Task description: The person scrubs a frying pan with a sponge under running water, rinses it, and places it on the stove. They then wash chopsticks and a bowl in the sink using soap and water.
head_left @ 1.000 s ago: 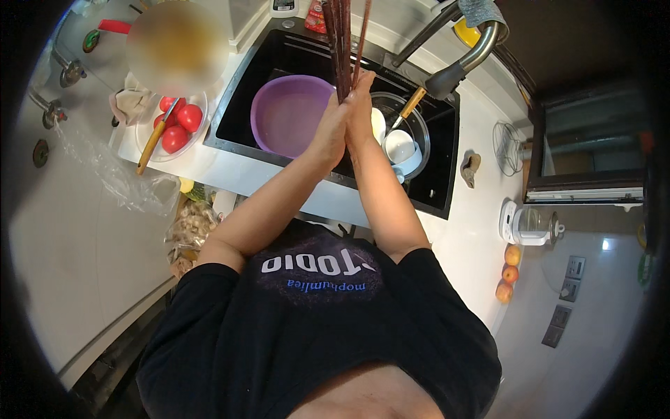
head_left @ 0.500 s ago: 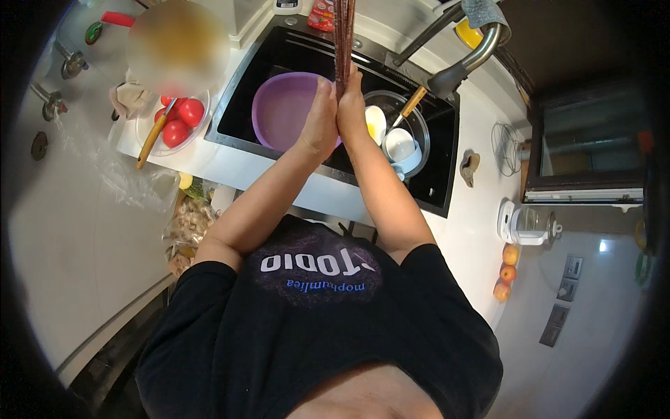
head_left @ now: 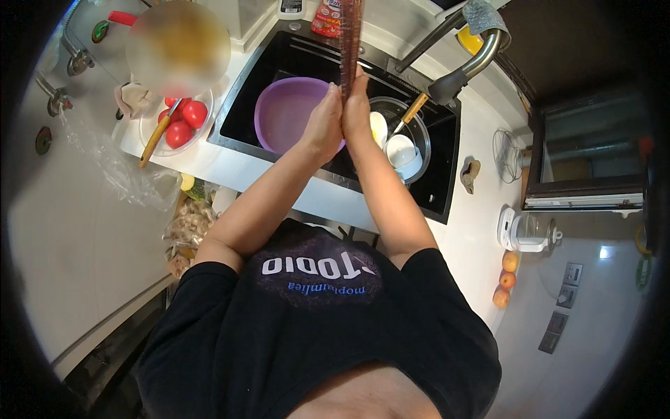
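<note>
A bundle of dark reddish-brown chopsticks (head_left: 350, 45) stands up from between my palms, over the sink. My left hand (head_left: 325, 126) presses on the bundle from the left, above the right side of a purple basin (head_left: 283, 115). From the right, my right hand (head_left: 357, 119) closes against it, fingers together and pointing away from me. The lower ends of the chopsticks are hidden by my hands. Right of my right hand, a metal pot (head_left: 425, 133) in the sink holds white bowls (head_left: 400, 150) and a utensil with a wooden handle (head_left: 415, 108).
The dark sink (head_left: 237, 115) has a tap (head_left: 485, 59) with a grey cloth at its far right. Left on the counter, a clear bowl (head_left: 146, 115) holds tomatoes (head_left: 179, 134) and a wooden-handled utensil (head_left: 155, 140). A glass kettle (head_left: 530, 232) and fruits (head_left: 507, 280) stand at right.
My hands stay pressed around the chopsticks and have shifted slightly right, the left one most. The whole view has moved a little.
</note>
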The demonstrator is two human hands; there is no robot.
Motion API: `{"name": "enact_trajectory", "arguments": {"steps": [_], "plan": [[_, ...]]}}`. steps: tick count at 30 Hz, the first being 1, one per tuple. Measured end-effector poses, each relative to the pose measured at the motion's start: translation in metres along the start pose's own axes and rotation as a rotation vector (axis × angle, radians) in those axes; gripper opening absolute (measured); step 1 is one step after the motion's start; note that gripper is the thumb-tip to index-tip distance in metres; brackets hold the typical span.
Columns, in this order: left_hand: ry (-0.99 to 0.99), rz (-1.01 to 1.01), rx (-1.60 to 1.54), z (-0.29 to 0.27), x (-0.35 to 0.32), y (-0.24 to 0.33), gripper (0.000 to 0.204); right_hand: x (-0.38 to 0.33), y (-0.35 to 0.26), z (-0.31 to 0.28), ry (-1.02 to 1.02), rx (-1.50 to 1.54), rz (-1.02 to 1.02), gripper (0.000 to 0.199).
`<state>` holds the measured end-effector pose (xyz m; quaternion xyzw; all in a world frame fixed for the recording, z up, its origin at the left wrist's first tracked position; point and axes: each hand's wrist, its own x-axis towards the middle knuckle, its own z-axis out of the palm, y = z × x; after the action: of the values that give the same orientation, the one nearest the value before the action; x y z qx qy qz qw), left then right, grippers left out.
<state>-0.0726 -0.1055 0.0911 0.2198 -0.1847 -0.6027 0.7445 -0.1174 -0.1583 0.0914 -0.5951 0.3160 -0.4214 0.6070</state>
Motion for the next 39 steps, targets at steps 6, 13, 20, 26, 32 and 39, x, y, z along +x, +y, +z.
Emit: {"name": "enact_trajectory", "arguments": {"steps": [6, 13, 20, 26, 32, 39], "plan": [[-0.288, -0.010, -0.263, -0.066, 0.036, -0.014, 0.041, -0.017, 0.036, 0.024, 0.164, -0.541, -0.489, 0.057], [0.150, -0.044, 0.513, -0.017, 0.013, 0.007, 0.038, -0.030, -0.018, 0.022, 0.024, 0.019, -0.153, 0.050], [0.153, 0.084, 0.505, 0.006, 0.006, 0.006, 0.032, -0.001, -0.010, 0.008, 0.192, 0.493, 0.161, 0.033], [0.154, -0.132, -0.158, -0.043, 0.023, 0.000, 0.032, 0.005, -0.026, -0.009, 0.129, 0.208, 0.079, 0.032], [0.207, -0.234, -0.298, -0.046, 0.024, -0.012, 0.047, -0.018, 0.012, 0.017, 0.095, -0.287, -0.247, 0.024], [0.279, -0.153, -0.278, -0.035, 0.028, -0.009, 0.028, -0.024, -0.015, 0.015, 0.088, -0.357, -0.130, 0.016]]}}
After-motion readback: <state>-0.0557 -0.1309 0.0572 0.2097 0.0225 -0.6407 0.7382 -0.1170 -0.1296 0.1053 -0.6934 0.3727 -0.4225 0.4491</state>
